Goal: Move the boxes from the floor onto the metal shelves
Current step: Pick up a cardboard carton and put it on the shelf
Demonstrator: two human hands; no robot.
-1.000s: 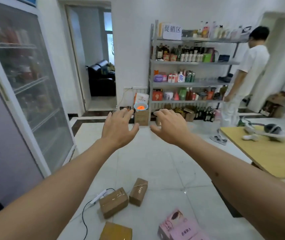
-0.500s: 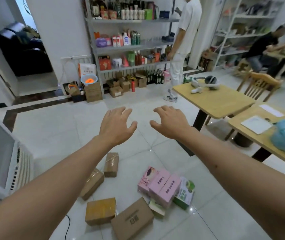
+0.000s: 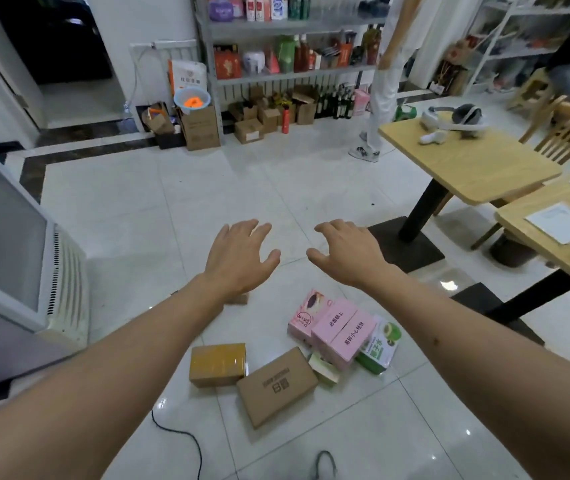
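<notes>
Both hands, left hand (image 3: 238, 259) and right hand (image 3: 347, 252), hovered spread and empty; hastily grabbing the crowded boxes (image 3: 340, 332) risked toppling neighbours.

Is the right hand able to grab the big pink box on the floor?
Probably yes. The right hand is open and holds nothing, and the pink box lies on the floor with its top bare. The hand hangs above it, so the person likely must bend lower first.
</notes>
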